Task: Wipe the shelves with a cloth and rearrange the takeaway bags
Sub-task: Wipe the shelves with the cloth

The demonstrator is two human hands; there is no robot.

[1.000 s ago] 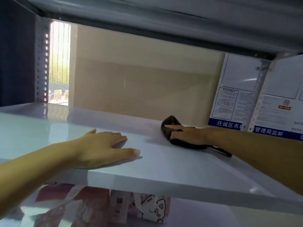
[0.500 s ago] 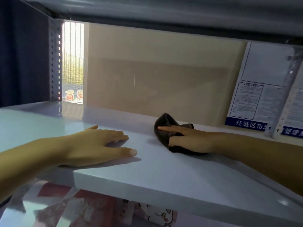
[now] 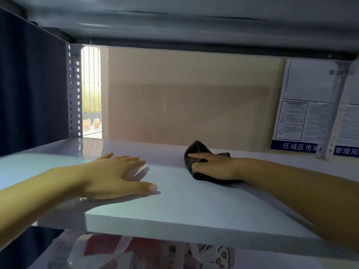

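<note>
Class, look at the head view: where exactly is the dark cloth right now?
The dark cloth lies toward the back of the white shelf, right of centre, gripped by the right hand, with the left hand flat on the shelf to its left.

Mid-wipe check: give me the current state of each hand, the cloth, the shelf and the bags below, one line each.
Left hand: flat, palm down, resting on the shelf, holding nothing.
Right hand: pressing on the cloth, fingers laid over it.
Dark brown crumpled cloth: bunched, lying on the shelf near the back.
White glossy shelf board: bare apart from the hands and cloth.
Printed plastic takeaway bags: on the lower shelf, untouched.
</note>
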